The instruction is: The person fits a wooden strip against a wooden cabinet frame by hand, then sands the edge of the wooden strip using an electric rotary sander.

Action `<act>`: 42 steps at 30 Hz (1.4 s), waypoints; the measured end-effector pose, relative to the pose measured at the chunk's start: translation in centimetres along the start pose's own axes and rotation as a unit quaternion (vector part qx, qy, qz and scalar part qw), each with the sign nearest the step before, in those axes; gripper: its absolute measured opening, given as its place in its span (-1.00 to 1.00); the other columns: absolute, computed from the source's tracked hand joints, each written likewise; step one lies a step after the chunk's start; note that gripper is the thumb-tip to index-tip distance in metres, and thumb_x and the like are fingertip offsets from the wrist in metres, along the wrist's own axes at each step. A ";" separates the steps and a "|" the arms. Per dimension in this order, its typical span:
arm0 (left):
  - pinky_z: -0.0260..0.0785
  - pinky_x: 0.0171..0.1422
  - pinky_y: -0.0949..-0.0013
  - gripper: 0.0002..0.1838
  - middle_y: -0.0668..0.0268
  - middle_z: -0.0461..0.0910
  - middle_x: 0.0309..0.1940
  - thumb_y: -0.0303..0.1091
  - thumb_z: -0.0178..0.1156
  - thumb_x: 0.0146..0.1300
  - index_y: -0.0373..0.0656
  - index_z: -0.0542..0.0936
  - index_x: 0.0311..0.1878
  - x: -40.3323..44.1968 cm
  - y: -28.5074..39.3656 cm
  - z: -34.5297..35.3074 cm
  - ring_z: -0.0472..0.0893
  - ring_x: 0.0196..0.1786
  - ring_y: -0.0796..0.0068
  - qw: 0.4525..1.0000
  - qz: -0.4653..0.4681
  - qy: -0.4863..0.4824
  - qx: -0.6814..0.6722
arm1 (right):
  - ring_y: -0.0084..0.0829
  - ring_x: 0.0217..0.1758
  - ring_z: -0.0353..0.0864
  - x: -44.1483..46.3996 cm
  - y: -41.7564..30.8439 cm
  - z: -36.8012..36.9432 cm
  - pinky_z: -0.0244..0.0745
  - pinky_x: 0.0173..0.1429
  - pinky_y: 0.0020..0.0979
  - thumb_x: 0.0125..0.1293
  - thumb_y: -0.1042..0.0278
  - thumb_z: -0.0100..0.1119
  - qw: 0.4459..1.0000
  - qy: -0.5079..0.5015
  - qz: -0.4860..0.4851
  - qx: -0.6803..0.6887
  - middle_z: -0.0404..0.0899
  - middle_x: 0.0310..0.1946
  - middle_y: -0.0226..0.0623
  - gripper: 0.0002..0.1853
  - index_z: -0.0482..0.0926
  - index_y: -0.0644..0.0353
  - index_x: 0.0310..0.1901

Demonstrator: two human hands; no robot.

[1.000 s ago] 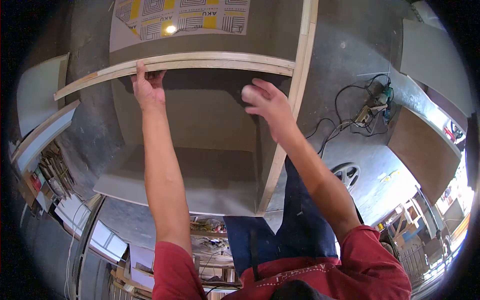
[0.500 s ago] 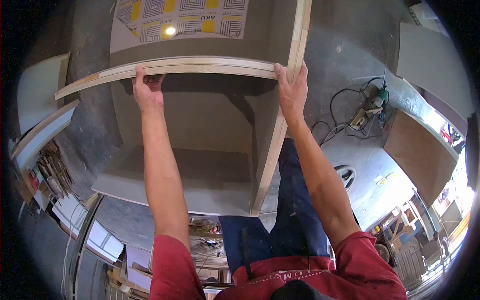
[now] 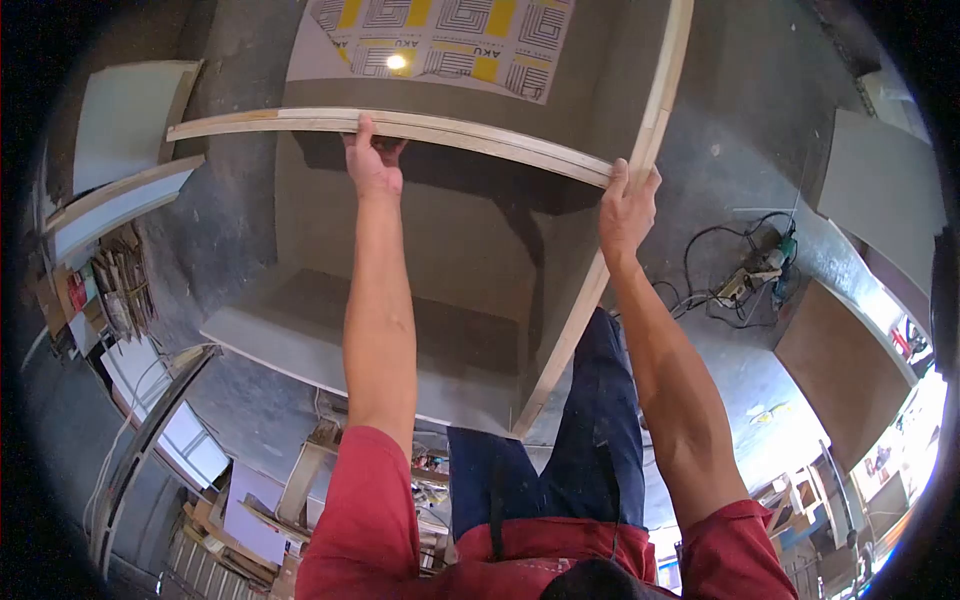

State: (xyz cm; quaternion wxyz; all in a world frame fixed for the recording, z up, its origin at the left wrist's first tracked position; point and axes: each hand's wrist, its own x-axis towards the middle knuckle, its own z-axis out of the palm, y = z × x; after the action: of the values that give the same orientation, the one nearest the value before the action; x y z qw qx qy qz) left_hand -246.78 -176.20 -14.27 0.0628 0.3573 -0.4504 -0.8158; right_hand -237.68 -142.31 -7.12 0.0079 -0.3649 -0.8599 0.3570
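Shelf panel [image 3: 480,142] crosses the upper middle of the view inside a grey-brown cabinet [image 3: 465,240], its pale front edge sloping down from left to right. At far left a pale board [image 3: 130,125] stands near the panel's left end, with a bundle of wood scraps [image 3: 125,280] lower down. Next comes the left hand [image 3: 375,170], clasping the panel, thumb over the front edge and fingers underneath, partly hidden. Above it is a printed sheet [image 3: 430,45] with yellow blocks and upside-down AKU lettering. Well apart from it, the right hand [image 3: 627,215] is clamped around the upright [image 3: 665,80] at the panel's right end; its thumb hides whether the two touch. Farther right, a green power tool [image 3: 780,255] lies by its dark cable [image 3: 690,255], near a brown board [image 3: 845,370]
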 end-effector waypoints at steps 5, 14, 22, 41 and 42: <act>0.73 -0.09 0.08 -0.46 0.35 0.60 0.08 -0.26 0.27 0.46 0.18 0.34 0.43 -0.6 0.3 0.6 0.66 0.04 0.36 1.000 0.005 -0.018 -0.018 | 0.31 0.18 0.60 0.2 0.1 0.3 0.47 0.24 0.07 0.52 -0.17 0.07 0.999 -0.003 0.007 -0.032 0.62 0.09 0.26 -0.32 0.33 0.26 0.38; 0.70 -0.10 0.20 -0.39 0.34 0.57 0.14 -0.27 0.27 0.46 0.19 0.28 0.49 -1.1 0.3 1.0 0.63 0.06 0.41 0.999 0.018 -0.030 -0.020 | 0.30 0.18 0.60 0.0 -0.2 0.3 0.47 0.23 0.07 0.53 -0.16 0.06 0.999 0.009 0.014 -0.038 0.64 0.07 0.24 -0.35 0.35 0.25 0.36; 0.72 -0.16 0.27 -0.36 0.32 0.52 0.24 -0.26 0.30 0.42 0.17 0.30 0.50 -1.5 0.6 1.5 0.60 0.18 0.40 1.000 0.023 0.000 -0.001 | 0.36 0.10 0.58 0.5 1.1 0.7 0.47 0.14 0.14 0.58 -0.01 0.00 0.998 0.016 -0.035 -0.059 0.62 0.01 0.25 -0.50 0.38 0.23 0.29; 0.64 0.10 0.01 -0.56 0.35 0.58 0.11 -0.23 0.31 0.45 0.08 0.46 0.33 -0.4 1.0 -0.5 0.60 0.14 0.34 1.000 -0.010 0.000 0.018 | 0.09 0.42 0.49 -1.0 0.9 -1.0 0.61 0.24 -0.13 0.09 0.35 0.60 0.981 -0.013 -0.195 -0.003 -0.03 0.64 0.04 -0.39 0.57 -0.15 0.19; 0.64 0.11 0.00 -0.55 0.33 0.59 0.11 -0.23 0.32 0.44 0.06 0.46 0.33 -0.4 1.0 -0.5 0.61 0.14 0.33 1.000 -0.009 0.002 0.021 | 0.09 0.41 0.49 -0.9 0.9 -0.9 0.61 0.25 -0.13 0.08 0.34 0.61 0.980 -0.012 -0.197 0.002 -0.02 0.64 0.03 -0.38 0.57 -0.15 0.20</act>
State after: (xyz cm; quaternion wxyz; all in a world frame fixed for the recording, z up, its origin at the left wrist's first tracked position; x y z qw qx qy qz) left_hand -246.35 -176.99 -13.46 0.0486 0.3645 -0.4636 -0.8061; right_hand -236.19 -141.87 -6.77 0.0687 -0.1840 -0.9144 0.3541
